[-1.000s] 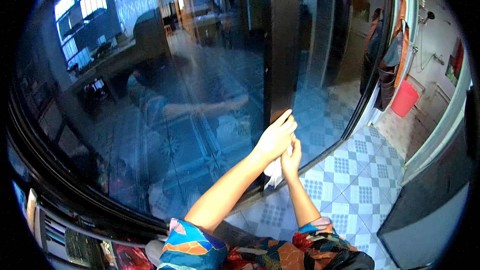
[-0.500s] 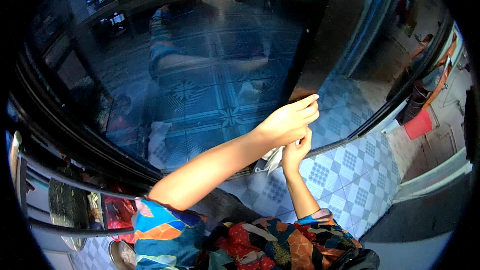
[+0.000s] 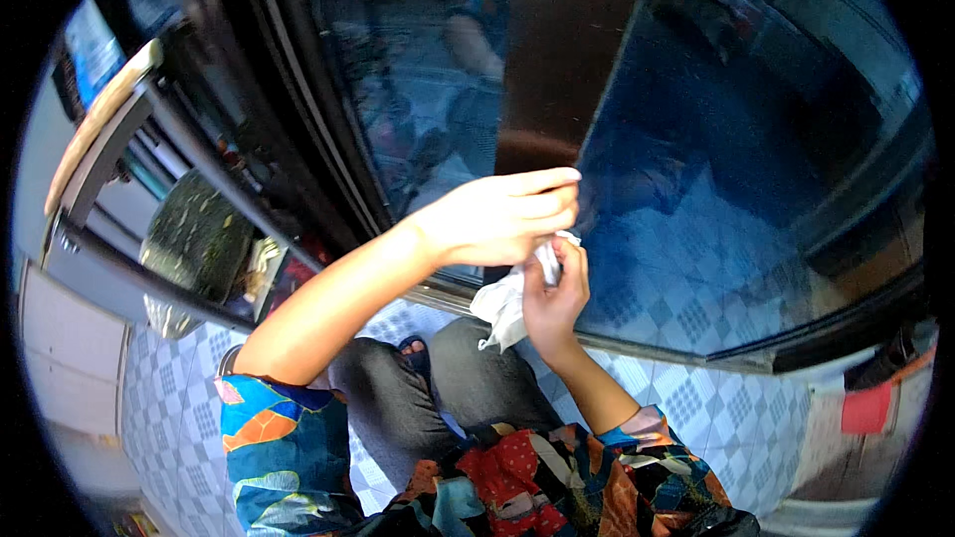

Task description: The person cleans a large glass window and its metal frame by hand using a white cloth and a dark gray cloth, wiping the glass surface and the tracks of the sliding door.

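Note:
A crumpled white cloth (image 3: pixel 502 306) hangs from my right hand (image 3: pixel 557 303), whose fingers are closed round its upper part. A thin cord-like end dangles from its lower corner. Just above, my left hand (image 3: pixel 512 217) reaches across with its fingers pressed together and bent, the index finger stretched furthest. Whether it pinches a bit of the cloth is hidden behind the fingers. Both hands are in front of the dark brown upright (image 3: pixel 545 109) of a glazed door, close to the right-hand glass pane (image 3: pixel 676 229). The fingertips of my left hand overlap the upright's right edge.
A metal-framed rack (image 3: pixel 174 109) stands at the left, with a large mottled green gourd-like object (image 3: pixel 199 239) on it. Patterned tiles (image 3: pixel 686 403) cover the floor around my bent knees (image 3: pixel 487 378). A red item (image 3: pixel 865 410) hangs at the far right.
My view has swung to the right, so the upright and rack appear shifted. My hands have drawn slightly apart, and more of the white cloth shows below them.

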A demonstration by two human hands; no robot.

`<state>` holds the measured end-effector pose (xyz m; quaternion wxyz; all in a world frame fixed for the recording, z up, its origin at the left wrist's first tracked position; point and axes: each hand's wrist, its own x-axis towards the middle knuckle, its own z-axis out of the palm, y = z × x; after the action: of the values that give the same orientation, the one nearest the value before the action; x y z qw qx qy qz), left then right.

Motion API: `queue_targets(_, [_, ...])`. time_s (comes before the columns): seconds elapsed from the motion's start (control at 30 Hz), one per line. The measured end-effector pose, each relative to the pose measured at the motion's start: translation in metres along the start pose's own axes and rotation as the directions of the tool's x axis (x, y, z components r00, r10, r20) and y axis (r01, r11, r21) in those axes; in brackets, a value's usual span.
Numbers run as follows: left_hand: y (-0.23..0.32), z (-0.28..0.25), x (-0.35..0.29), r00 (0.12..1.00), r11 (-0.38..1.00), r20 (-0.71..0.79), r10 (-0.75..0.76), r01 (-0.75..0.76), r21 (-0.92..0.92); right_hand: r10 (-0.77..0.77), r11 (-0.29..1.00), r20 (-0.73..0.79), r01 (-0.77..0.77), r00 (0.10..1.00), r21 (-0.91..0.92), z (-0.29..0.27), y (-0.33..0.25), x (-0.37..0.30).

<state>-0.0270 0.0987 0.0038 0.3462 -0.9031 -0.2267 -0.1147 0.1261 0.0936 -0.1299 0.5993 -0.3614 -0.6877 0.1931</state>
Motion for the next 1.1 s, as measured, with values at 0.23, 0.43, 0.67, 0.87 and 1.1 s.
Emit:
queue_targets(0.23, [-0.018, -0.031, -0.087, 0.987, 0.967, 0.120, -0.108, 0.076, 0.244, -0.092, 0.993, 0.170, 0.103, 0.981, -0.058, 0.087, -0.028, -0.001])
queue_targets(0.43, [-0.026, -0.033, -0.098, 0.995, 0.987, 0.078, -0.069, 0.057, 0.150, -0.131, 0.988, 0.190, 0.144, 0.973, -0.059, 0.098, -0.031, 0.001])
queue_targets(0.67, [-0.024, -0.032, -0.104, 1.000, 0.989, -0.022, -0.022, 0.025, 0.148, -0.204, 0.974, 0.280, 0.222, 0.938, -0.035, 0.089, -0.032, 0.001])
queue_targets(0.87, [0.016, 0.002, -0.077, 0.866, 0.867, -0.150, -0.477, 0.492, 0.081, -0.149, 0.988, 0.437, 0.155, 0.887, 0.023, 0.070, -0.008, 0.007])
queue_targets(1.1, [0.057, 0.045, -0.060, 0.655, 0.619, -0.334, -0.677, 0.753, 0.222, -0.093, 0.985, -0.183, 0.117, 0.979, 0.124, -0.106, 0.049, 0.008])
